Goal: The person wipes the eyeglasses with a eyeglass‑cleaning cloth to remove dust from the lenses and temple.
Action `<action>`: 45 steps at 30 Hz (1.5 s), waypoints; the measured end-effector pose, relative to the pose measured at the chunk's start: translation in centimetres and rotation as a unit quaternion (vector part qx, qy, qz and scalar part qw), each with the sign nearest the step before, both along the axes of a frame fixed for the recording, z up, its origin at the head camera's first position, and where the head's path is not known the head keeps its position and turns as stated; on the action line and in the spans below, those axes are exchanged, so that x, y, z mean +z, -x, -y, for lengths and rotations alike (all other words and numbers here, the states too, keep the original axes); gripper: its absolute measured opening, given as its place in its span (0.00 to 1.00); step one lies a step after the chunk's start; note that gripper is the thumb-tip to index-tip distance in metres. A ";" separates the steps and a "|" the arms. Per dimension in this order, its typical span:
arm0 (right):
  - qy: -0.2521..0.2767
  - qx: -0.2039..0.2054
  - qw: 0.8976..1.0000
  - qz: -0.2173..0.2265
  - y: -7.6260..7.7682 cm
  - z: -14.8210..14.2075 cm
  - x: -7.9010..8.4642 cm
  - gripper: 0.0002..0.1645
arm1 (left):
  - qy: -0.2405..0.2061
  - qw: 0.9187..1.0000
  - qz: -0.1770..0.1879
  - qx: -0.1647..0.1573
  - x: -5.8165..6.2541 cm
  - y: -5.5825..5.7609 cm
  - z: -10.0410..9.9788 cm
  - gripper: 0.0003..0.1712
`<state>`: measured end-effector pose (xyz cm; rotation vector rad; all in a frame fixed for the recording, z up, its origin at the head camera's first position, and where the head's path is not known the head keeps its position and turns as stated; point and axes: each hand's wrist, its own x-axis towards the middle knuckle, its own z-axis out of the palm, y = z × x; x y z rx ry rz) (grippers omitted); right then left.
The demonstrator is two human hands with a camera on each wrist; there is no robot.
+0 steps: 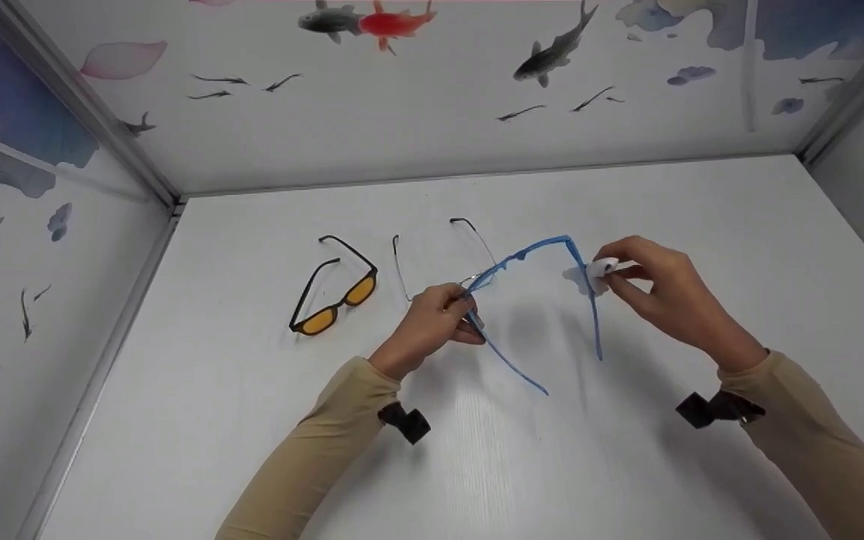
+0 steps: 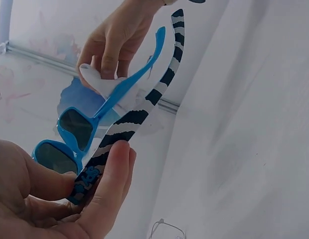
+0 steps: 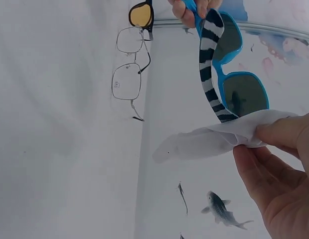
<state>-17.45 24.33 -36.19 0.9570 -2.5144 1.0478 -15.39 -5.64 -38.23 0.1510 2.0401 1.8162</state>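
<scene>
My left hand (image 1: 436,319) pinches blue sunglasses (image 1: 537,246) at one hinge corner, holding them above the table with both temples unfolded. In the left wrist view the near temple (image 2: 130,122) carries black and white stripes, and the lenses (image 2: 76,129) are dark. A white cloth (image 3: 204,143) is pinched between the thumb and fingers of my right hand (image 1: 661,289). In the head view the cloth lies against the far temple of the sunglasses; in the right wrist view it hangs right at the hinge end of the striped temple.
Black-framed glasses with orange lenses (image 1: 361,290) lie on the white table (image 1: 252,420) at the left. Thin wire-framed glasses (image 3: 126,80) rest beside them, partly behind my left hand in the head view. Printed panels (image 1: 462,142) with fish wall in the back and left.
</scene>
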 end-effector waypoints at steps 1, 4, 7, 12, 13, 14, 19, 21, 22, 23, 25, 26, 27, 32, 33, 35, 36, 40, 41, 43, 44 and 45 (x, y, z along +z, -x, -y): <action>-0.001 0.002 1.000 -0.001 -0.2 0.0 -0.1 0.24 | 0.000 1.000 0.001 0.005 0.1 0.0 0.1 0.10; -0.002 0.011 1.000 -0.001 -0.9 -0.2 -0.3 0.25 | -0.003 1.000 0.000 0.019 0.4 0.1 0.3 0.10; 0.002 0.027 1.000 -0.002 -1.6 -0.3 -0.5 0.26 | -0.020 0.999 0.000 0.032 0.5 0.3 0.7 0.10; 0.010 0.070 0.997 0.001 -2.7 0.0 -0.6 0.28 | -0.027 0.998 -0.003 0.050 0.8 0.7 1.4 0.10; 0.009 0.081 0.997 0.003 -2.8 0.1 -0.6 0.28 | -0.024 0.998 -0.002 0.053 0.8 0.8 1.6 0.10; 0.007 0.091 0.996 0.005 -2.9 0.1 -0.6 0.29 | -0.020 0.998 -0.003 0.054 0.9 0.8 1.8 0.10; -0.008 0.116 0.993 0.017 -3.1 0.1 -0.4 0.29 | -0.009 0.999 -0.008 0.042 1.2 0.9 2.3 0.11; -0.016 0.110 0.994 0.019 -2.9 0.1 -0.4 0.29 | -0.005 0.999 -0.010 0.033 1.3 0.7 2.5 0.11; -0.019 0.104 0.994 0.019 -2.8 0.1 -0.4 0.28 | -0.002 1.000 -0.010 0.028 1.3 0.6 2.5 0.12; -0.020 0.098 0.995 0.019 -2.6 0.1 -0.4 0.28 | 0.000 1.000 -0.010 0.020 1.4 0.5 2.5 0.12; -0.023 0.084 0.996 0.017 -2.2 0.1 -0.4 0.27 | 0.004 1.000 -0.006 0.005 1.5 0.1 2.4 0.12; -0.022 0.077 0.997 0.016 -1.9 0.1 -0.4 0.26 | 0.007 1.000 -0.005 -0.003 1.5 0.0 2.3 0.12; -0.021 0.070 0.997 0.013 -1.7 0.1 -0.4 0.25 | 0.009 1.000 -0.005 -0.010 1.5 -0.2 2.2 0.12; -0.021 0.043 0.999 -0.005 -0.3 0.6 0.1 0.23 | 0.022 0.999 0.000 -0.032 1.5 -0.7 1.7 0.11; -0.023 0.040 0.999 -0.009 0.0 0.8 0.2 0.23 | 0.026 0.999 0.001 -0.036 1.5 -0.8 1.6 0.11; -0.024 0.036 0.999 -0.014 0.5 1.1 0.5 0.22 | 0.034 0.999 0.004 -0.039 1.4 -0.9 1.6 0.10; -0.024 0.036 0.999 -0.015 0.8 1.2 0.7 0.22 | 0.036 0.999 0.005 -0.039 1.4 -0.9 1.6 0.10; -0.019 0.031 0.999 -0.022 1.3 1.5 1.0 0.20 | 0.040 0.999 0.007 -0.036 1.4 -0.8 1.4 0.09; -0.018 0.031 0.999 -0.023 1.3 1.5 1.0 0.20 | 0.039 0.999 0.008 -0.035 1.4 -0.8 1.4 0.09; -0.016 0.029 0.999 -0.023 1.1 1.3 0.7 0.21 | 0.036 0.999 0.010 -0.031 1.4 -0.7 1.4 0.09; -0.015 0.029 0.999 -0.020 0.9 1.2 0.6 0.21 | 0.033 0.999 0.012 -0.029 1.4 -0.6 1.4 0.10; -0.013 0.031 0.999 -0.017 0.6 1.1 0.4 0.21 | 0.030 0.999 0.013 -0.027 1.4 -0.5 1.5 0.10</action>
